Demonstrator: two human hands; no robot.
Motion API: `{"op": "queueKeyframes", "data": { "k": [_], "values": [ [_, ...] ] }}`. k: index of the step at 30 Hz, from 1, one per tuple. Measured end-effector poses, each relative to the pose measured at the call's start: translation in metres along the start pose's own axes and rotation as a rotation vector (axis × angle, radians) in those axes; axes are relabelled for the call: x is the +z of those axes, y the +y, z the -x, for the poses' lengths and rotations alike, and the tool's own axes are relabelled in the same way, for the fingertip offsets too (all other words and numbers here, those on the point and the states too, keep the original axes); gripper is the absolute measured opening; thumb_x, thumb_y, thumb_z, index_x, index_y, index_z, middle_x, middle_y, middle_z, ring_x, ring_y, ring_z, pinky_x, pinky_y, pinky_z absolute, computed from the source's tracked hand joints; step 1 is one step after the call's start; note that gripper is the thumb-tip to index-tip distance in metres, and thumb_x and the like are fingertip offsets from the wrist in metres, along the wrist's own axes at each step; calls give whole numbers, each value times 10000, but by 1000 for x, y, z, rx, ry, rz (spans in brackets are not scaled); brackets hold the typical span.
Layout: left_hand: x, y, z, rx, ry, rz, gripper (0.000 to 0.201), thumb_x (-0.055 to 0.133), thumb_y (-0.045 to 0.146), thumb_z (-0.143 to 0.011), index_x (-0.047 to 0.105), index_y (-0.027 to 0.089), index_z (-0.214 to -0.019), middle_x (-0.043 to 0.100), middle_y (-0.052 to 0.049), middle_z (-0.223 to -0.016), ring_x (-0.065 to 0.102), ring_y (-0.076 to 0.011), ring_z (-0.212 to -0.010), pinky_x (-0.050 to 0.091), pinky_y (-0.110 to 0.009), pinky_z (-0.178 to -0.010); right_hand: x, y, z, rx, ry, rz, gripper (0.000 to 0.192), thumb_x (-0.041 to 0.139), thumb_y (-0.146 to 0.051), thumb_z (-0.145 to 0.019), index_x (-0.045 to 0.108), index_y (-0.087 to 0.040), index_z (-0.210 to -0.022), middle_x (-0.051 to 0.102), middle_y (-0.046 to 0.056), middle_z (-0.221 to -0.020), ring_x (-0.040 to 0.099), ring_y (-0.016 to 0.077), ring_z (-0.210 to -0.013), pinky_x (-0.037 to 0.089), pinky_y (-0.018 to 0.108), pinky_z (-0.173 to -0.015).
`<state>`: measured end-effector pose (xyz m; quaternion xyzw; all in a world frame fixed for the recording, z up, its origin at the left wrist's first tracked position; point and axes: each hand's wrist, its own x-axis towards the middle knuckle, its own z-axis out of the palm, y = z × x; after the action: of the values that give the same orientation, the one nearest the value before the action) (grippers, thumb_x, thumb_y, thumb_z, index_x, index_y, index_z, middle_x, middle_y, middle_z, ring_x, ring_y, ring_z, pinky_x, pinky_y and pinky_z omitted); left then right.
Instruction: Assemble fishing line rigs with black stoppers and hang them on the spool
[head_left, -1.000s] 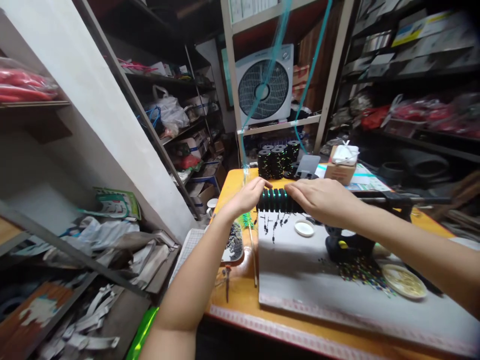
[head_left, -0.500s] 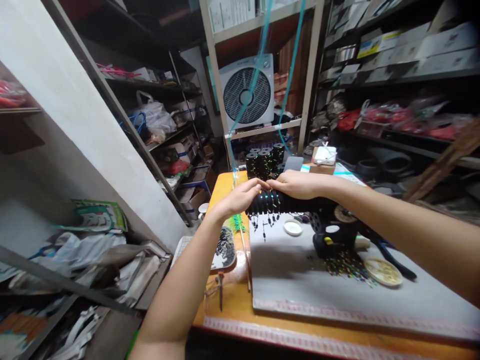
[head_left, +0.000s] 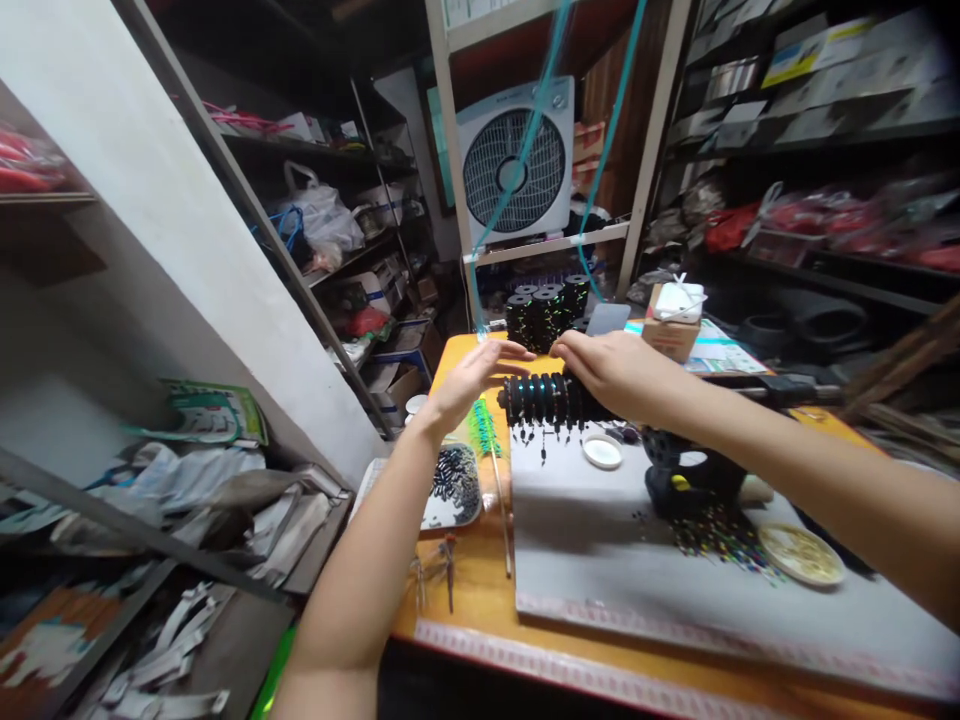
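A horizontal row of black spools with beaded threads hanging from it sits on a rod above the grey mat. My right hand rests over the right part of the row, fingers curled on it. My left hand hovers at the row's left end with fingers spread, not clearly touching. The rod leads right to a black stand, partly hidden by my right forearm.
More black spools are stacked at the table's far edge, beside a cardboard box. A white lid, loose coloured beads, a gold dish and a bead tray lie around. Cluttered shelves stand close on both sides.
The view shifted slightly. My left hand opened and drew a little away from the row's left end; my right hand slid rightward along the spools.
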<state>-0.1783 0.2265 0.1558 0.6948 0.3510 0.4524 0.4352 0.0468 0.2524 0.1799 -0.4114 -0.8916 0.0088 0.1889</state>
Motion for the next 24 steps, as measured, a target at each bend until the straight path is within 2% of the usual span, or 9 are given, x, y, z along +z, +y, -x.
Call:
{"op": "queueKeyframes", "data": {
  "k": [3,6,9,11,15,18,20,22,24],
  "values": [
    [-4,-5,19,91,23,13,358,394,442,-1021,654,234,-1151,661,-94,-1370,632,-258,-1244,461,-443,-1074,-5,10,-20,15,-115,-56,450,308,-446,-1006,675,-207,-909,727,120,-826,647,257,-750,445,356,-679],
    [-8,-9,31,156,-45,-24,333,500,357,-937,654,260,-1215,628,-76,-1418,552,-277,-1347,428,-465,-1132,-9,18,-36,-5,-252,-125,487,385,-543,-982,699,-218,-803,740,72,-799,653,228,-742,480,328,-667],
    [-6,-9,39,175,-109,-116,488,632,239,-827,615,291,-1312,557,-66,-1490,484,-291,-1409,395,-474,-1172,-10,23,-44,-9,-336,-168,528,446,-625,-963,695,-197,-779,737,54,-793,651,191,-704,506,316,-655],
    [-1,-8,41,180,-103,-188,593,679,161,-794,579,308,-1360,525,-66,-1509,457,-286,-1426,352,-474,-1204,-8,25,-46,-8,-328,-176,484,494,-595,-969,698,-175,-838,738,52,-829,658,168,-715,525,321,-699],
    [7,-13,40,202,-21,-273,576,721,173,-830,543,302,-1363,540,-83,-1451,497,-267,-1376,359,-467,-1194,-10,19,-40,13,-135,-144,359,449,-409,-995,719,-173,-968,761,100,-918,692,213,-815,524,353,-781],
    [7,-20,37,205,4,-286,529,743,213,-846,546,283,-1331,571,-97,-1408,554,-267,-1319,421,-456,-1141,-22,6,-16,30,110,-102,418,356,-326,-997,651,-141,-1229,701,172,-1229,649,295,-1111,470,434,-959],
    [5,-24,36,208,7,-285,533,766,228,-836,551,279,-1321,574,-103,-1412,562,-278,-1313,433,-457,-1124,-32,-4,12,26,221,-90,446,329,-315,-1001,586,-156,-1329,639,165,-1341,588,301,-1221,426,455,-1030],
    [2,-26,34,212,6,-281,546,785,235,-822,553,280,-1314,570,-105,-1423,553,-288,-1324,428,-458,-1123,-36,-10,47,-8,287,-112,401,360,-351,-998,612,-210,-1276,682,131,-1242,630,282,-1129,464,428,-973],
    [0,-27,32,214,-3,-274,550,798,232,-810,556,281,-1301,570,-100,-1423,544,-288,-1331,417,-452,-1130,-29,-11,84,-24,276,-166,316,416,-397,-994,661,-253,-1130,719,104,-1094,666,262,-996,497,396,-883]
  ]
}}
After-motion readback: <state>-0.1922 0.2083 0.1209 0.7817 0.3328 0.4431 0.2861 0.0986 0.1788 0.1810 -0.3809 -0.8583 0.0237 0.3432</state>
